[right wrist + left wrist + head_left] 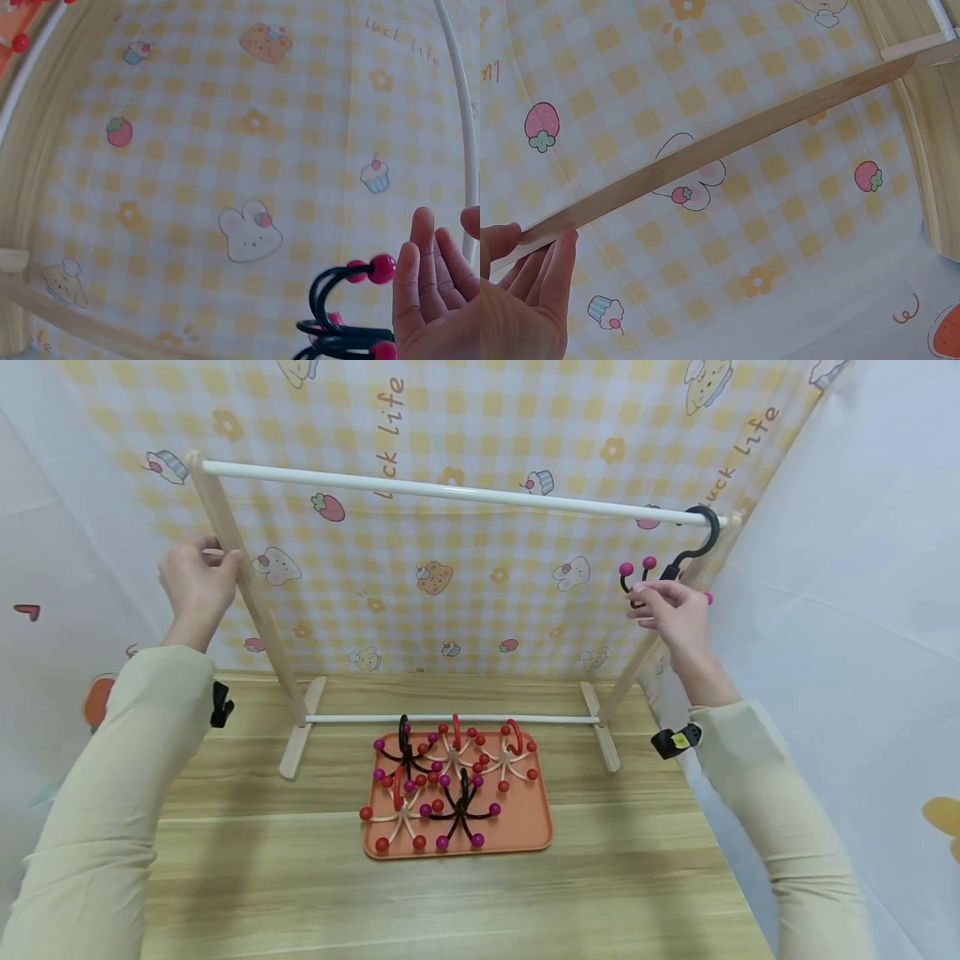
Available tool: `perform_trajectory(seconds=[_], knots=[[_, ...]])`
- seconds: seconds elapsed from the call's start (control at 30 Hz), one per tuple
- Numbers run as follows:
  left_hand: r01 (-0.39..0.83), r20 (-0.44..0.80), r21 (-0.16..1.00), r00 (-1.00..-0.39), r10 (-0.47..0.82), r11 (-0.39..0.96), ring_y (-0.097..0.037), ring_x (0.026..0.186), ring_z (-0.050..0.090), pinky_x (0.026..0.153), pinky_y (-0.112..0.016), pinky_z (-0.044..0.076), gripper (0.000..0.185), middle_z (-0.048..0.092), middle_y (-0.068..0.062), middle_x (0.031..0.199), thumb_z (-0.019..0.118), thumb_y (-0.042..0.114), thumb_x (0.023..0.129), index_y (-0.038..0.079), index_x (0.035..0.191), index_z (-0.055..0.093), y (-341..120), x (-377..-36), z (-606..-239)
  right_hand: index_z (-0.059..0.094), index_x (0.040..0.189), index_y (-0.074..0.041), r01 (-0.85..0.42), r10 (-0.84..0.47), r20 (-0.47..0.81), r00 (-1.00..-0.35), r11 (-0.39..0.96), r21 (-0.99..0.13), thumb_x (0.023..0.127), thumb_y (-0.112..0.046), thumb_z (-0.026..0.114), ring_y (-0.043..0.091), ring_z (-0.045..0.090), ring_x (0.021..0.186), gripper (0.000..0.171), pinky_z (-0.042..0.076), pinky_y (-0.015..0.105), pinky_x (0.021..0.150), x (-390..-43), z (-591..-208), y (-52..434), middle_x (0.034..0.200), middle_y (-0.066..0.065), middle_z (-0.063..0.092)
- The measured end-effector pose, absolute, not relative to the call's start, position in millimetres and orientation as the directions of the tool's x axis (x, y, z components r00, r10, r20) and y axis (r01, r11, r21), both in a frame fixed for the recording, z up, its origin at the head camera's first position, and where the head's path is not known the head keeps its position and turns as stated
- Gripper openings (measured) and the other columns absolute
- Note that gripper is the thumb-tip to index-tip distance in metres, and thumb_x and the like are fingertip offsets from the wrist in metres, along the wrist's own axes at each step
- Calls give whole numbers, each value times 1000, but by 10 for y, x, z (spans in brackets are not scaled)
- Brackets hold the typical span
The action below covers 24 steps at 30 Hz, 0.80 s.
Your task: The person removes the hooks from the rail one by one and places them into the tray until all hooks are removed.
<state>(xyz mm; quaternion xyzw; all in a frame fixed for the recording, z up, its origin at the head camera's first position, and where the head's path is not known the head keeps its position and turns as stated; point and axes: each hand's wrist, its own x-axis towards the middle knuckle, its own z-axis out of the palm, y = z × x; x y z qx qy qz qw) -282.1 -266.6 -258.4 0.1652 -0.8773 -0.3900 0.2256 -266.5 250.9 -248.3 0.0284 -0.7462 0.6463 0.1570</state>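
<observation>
The left hand (pixel 197 583) grips the upper part of the rack's left wooden post (pixel 251 602), fingers wrapped round it. The right hand (pixel 672 612) holds a black hanger with pink ball tips (pixel 647 578) in a loose grip with nearly straight fingers, while its hook (pixel 703 537) hangs over the right end of the white rail (pixel 450 491). Below on the table (pixel 262 877), an orange tray (pixel 534 831) lies just in front of the rack, holding more hangers (pixel 442 777) in black, red and cream.
</observation>
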Motion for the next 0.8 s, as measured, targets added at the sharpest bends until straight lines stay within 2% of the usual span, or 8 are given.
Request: perform_trajectory(seconds=[0.13,0.3,0.53,0.8], knots=[[-110,279,752,-840,-464,650,-20,102,55,74,-20,47,42,55,-15,114,45,28,88,4,122,52,-2664,-2823,-2588,61,90,-2,-262,190,277,-942,101,-960,81,-13,63,11,62,62,14,48,16,55,-2670,-2368,2613,80,2,66],[-105,281,756,-840,-464,646,-19,101,56,75,-21,47,42,55,-15,114,46,28,88,3,122,52,-2668,-2824,-2590,61,94,-2,-292,249,291,-924,33,-956,79,-15,67,12,62,63,20,49,17,56,-2676,-2204,2750,82,5,65],[-104,296,735,-840,-455,670,-22,102,55,67,-14,46,43,55,-16,114,44,29,89,3,123,51,-2669,-2836,-2603,63,98,-3,-338,375,305,-875,-26,-941,75,-16,70,16,62,68,27,49,17,62,-2698,-2039,2896,89,9,63],[-105,294,739,-839,-458,666,-21,101,55,72,-19,47,43,55,-15,114,44,29,89,3,123,51,-2670,-2836,-2604,60,101,-4,-304,446,249,-860,-54,-951,77,-11,68,14,62,69,26,49,17,60,-2781,-1986,2997,96,6,61]])
